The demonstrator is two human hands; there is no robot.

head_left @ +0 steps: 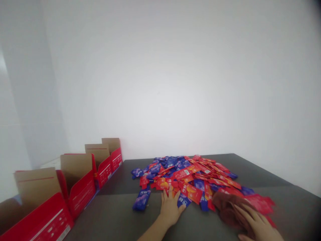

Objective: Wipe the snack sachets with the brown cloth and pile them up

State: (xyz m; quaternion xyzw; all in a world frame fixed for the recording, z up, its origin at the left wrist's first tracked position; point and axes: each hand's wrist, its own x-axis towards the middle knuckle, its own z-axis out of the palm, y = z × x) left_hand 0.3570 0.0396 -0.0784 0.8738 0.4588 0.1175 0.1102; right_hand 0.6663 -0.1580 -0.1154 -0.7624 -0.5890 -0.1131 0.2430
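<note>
A wide pile of red and blue packets [185, 172] lies on the dark table [115, 207]. At the pile's near edge my left hand [170, 209] rests with its fingers spread, the fingertips at a red packet [164, 183]. To its left lies a separate blue packet [141, 199]. On the right my right hand [255, 221] lies over a crumpled brown cloth [232, 207], its fingers stretched across it; the thumb is partly at the lower frame edge. Blurred red packets [260, 202] lie just beyond the cloth.
Along the table's left side stands a row of several open red cardboard boxes [82, 192] with brown flaps raised. A white wall [160, 83] rises behind the table. The table's right edge runs back toward the wall.
</note>
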